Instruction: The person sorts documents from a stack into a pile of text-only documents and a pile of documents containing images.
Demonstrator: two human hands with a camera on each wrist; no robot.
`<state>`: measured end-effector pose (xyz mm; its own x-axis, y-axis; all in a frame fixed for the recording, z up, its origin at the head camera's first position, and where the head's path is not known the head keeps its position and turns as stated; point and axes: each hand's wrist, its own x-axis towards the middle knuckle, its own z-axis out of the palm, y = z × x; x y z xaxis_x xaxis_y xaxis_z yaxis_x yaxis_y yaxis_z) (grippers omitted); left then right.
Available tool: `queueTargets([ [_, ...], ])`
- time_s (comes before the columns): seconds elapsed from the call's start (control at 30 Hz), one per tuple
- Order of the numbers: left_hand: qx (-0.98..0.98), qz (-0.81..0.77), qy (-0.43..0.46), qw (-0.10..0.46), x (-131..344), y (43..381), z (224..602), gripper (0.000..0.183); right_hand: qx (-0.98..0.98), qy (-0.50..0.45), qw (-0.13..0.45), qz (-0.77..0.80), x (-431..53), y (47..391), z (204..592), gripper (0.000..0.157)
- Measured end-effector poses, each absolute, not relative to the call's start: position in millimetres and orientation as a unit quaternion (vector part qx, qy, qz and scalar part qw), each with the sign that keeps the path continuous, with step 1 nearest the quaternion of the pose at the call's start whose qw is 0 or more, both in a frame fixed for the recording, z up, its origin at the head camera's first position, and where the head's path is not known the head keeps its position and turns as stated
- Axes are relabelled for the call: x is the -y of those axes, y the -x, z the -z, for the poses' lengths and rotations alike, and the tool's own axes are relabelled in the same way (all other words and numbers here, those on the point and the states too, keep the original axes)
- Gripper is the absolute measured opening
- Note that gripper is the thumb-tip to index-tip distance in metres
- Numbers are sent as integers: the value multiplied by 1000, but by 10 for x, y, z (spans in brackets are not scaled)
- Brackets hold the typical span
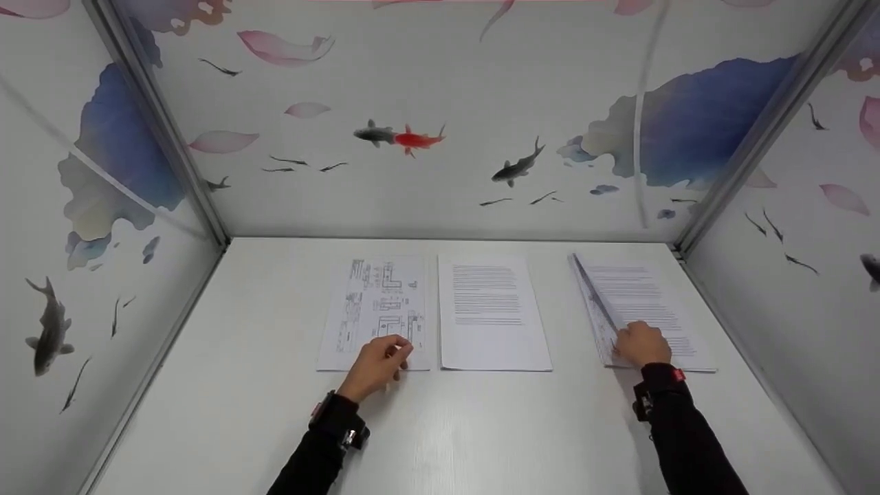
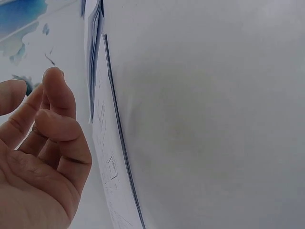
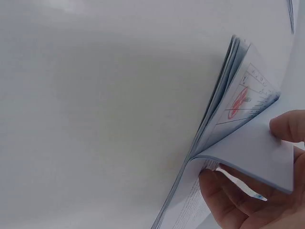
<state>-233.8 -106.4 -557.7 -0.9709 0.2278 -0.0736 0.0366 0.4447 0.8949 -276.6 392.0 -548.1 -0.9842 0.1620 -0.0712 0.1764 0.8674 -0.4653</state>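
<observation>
At the right, a stack of printed sheets (image 1: 650, 282) lies on the table. My right hand (image 1: 643, 345) pinches the lifted left edge of its upper paper, thumb on one face and fingers underneath. In the right wrist view this lifted paper (image 3: 250, 148) bends up, and a page with a red round stamp (image 3: 238, 102) shows below it. My left hand (image 1: 375, 366), its fingers loosely curled, holds nothing. It hovers over the near edge of a stack of technical drawings (image 1: 340, 330). Between the hands lies a middle stack of text pages (image 1: 495, 345).
The three paper stacks lie side by side on a white table (image 1: 275, 302). Printed panels with fish and petals surround the table: a back wall (image 1: 440, 199), a left wall (image 1: 130, 344) and a right wall (image 1: 790, 309).
</observation>
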Motion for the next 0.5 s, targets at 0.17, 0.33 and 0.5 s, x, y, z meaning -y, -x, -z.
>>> queueTargets([
  [0.17, -844, -523, -86, 87, 1066, 2345, 5582, 30, -970, -76, -33, 228, -3956, 2745, 5466, 34],
  [0.33, -840, -527, -91, 92, 1054, 2329, 5577, 30, -975, -62, -55, 206, -3946, 2755, 5483, 32],
  [0.5, -833, -533, -111, 101, 1031, 2313, 5557, 30, -979, -73, -62, 181, -3909, 2750, 5492, 39],
])
